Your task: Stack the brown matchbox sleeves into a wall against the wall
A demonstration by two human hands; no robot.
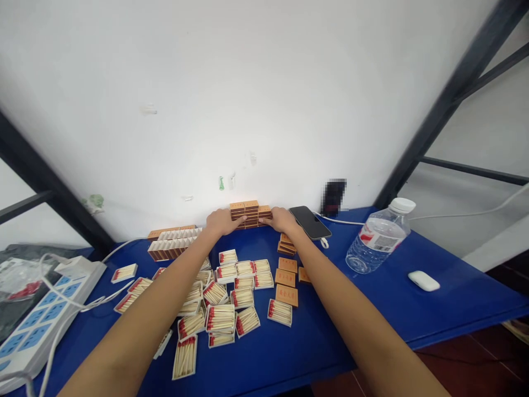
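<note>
The left hand and right hand grip opposite ends of the stacked orange-brown cardboard matchboxes near the white wall, seemingly keeping layers flush, while white cardboard trays of red-tipped matches lie nearer on the blue counter.

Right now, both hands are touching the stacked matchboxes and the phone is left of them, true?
The phone isn't left; the head view shows it right of the stacked matchboxes. The left hand and right hand do touch them.
</note>
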